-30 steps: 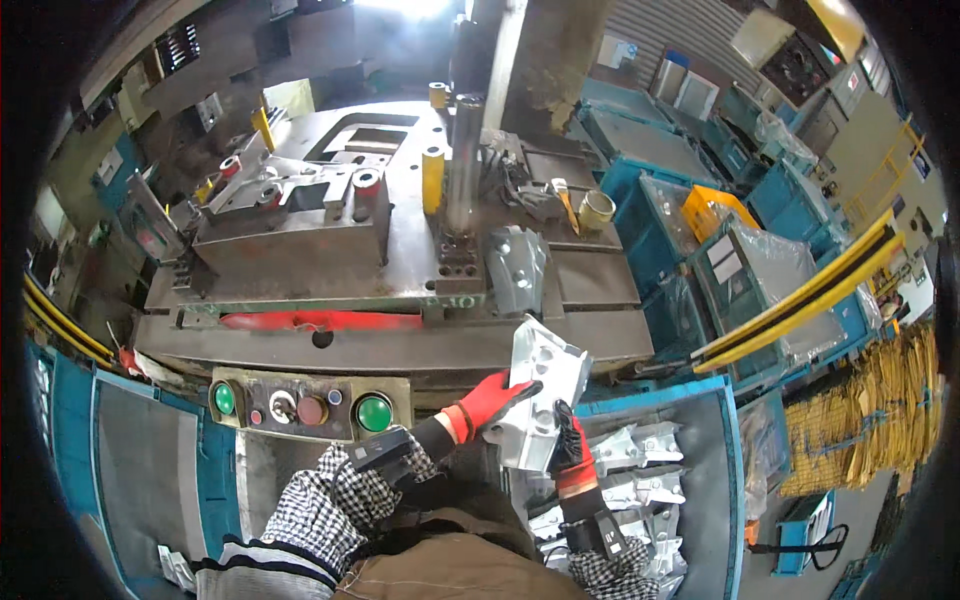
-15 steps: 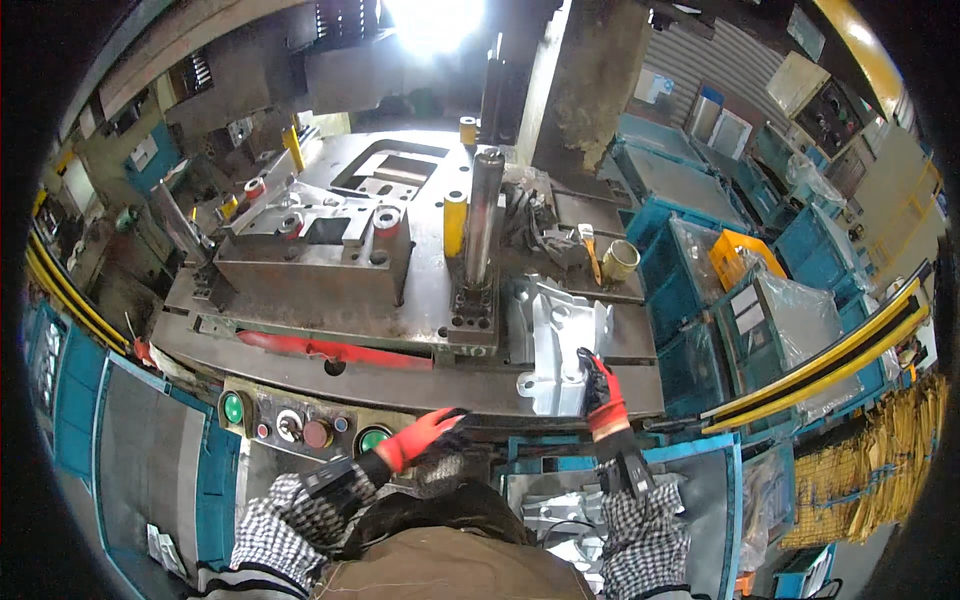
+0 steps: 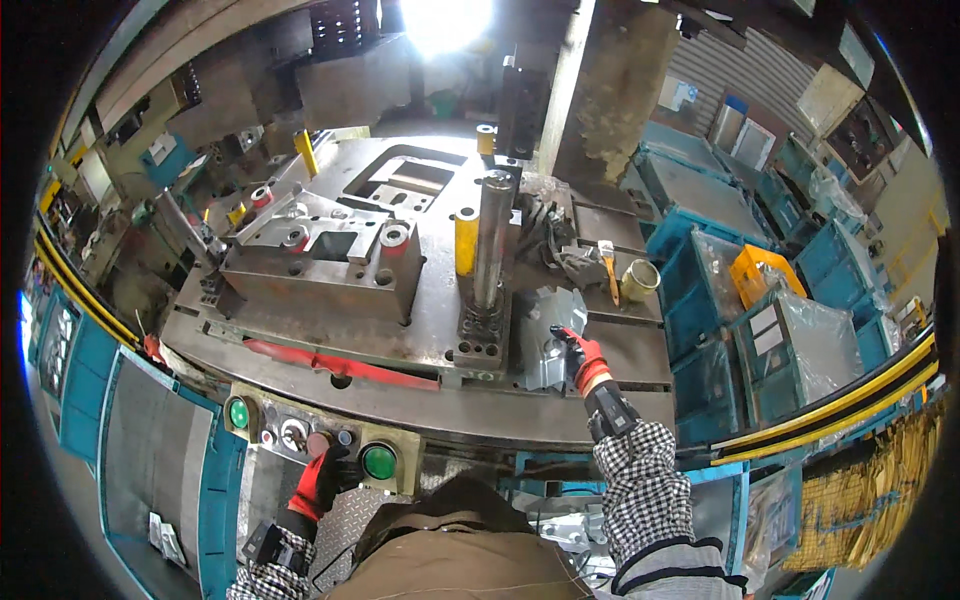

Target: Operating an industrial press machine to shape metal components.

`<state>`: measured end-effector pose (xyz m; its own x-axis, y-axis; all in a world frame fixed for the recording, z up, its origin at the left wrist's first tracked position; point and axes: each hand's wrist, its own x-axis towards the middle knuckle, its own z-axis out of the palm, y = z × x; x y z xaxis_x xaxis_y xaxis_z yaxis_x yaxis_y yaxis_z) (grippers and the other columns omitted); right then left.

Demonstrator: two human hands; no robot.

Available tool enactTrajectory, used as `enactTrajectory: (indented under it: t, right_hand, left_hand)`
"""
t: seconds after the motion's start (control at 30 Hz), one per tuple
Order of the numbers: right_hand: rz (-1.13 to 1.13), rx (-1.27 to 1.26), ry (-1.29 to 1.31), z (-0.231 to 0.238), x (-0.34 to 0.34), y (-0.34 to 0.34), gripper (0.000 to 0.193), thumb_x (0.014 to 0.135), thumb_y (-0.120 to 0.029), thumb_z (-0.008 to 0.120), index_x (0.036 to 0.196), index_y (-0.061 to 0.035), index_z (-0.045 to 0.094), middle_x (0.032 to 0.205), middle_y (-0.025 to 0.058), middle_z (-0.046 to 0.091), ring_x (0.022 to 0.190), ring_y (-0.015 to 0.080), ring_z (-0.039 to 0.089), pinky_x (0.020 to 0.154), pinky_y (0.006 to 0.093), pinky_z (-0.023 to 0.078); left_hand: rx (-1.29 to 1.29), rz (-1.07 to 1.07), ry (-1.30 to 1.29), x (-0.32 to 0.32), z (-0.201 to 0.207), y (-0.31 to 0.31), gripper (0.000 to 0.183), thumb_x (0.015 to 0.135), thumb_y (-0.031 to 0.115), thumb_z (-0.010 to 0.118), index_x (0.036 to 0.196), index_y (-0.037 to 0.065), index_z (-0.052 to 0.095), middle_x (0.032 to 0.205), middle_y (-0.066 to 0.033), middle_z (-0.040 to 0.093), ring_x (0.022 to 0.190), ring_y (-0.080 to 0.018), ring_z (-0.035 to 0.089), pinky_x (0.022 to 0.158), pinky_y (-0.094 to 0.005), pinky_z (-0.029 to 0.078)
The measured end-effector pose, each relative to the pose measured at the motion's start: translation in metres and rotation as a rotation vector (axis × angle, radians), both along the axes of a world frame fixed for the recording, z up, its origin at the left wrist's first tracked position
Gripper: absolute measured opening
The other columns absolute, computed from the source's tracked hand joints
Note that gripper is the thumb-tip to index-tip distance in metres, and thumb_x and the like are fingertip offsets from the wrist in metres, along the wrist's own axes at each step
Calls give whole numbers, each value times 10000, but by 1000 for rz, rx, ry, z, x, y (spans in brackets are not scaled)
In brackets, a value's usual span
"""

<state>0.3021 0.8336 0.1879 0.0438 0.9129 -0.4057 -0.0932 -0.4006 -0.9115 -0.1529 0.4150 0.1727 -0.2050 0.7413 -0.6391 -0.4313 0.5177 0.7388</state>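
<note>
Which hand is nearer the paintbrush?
Right. In view, the right hand is just below the paintbrush, over the sheet-metal part; the left hand is by the push-button panel, far lower left.

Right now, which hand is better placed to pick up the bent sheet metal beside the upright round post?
Probably the right hand: it is at the right side of the bent sheet metal, though contact is unclear. The left hand is farther off, at the control box.

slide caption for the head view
Right hand at a metal part on the machine bed, left hand at the button panel.
</note>
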Motion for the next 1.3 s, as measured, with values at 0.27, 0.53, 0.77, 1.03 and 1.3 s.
enactTrajectory:
  t: [0.27,0.53,0.77,1.03,1.3]
  right_hand:
    - [9,228,-642,-14,2,45,789,671,-472,949,1165,57,635,1047,164,668,921,261,647,783,397,521]
    - [-10,447,-1230,16,-27,-17,1097,758,-511,842,1612,-107,284,1619,286,302,1485,436,349,1200,522,328]
    - [-69,439,-1084,-26,-37,-19,1069,836,-466,789,1641,-69,208,1625,322,273,1504,458,309,1234,493,290]
    - [-10,380,-1389,16,-56,-51,1221,723,-564,860,1638,-72,221,1658,270,233,1494,466,310,1212,550,291]
    - [184,278,-1484,36,-84,-63,1405,627,-598,912,1659,-98,100,1682,214,201,1514,511,241,1178,624,325]
  left_hand:
    - [31,120,-3,-27,0,-23,518,1062,488,503,1403,99,525,1198,-199,678,998,-331,721,860,-448,608]
    - [105,213,-10,-29,-4,-37,441,1070,393,511,1362,66,560,1130,-166,671,943,-303,723,831,-443,627]
    - [95,256,20,-36,-8,-43,432,1075,403,493,1349,81,580,1107,-131,699,918,-253,724,771,-360,604]
    - [41,215,74,-42,-11,-45,412,1092,377,437,1375,99,548,1154,-126,695,964,-264,720,836,-404,607]
    - [102,174,110,-45,-19,-27,422,1077,390,498,1351,82,588,1138,-117,721,938,-249,743,795,-368,618]
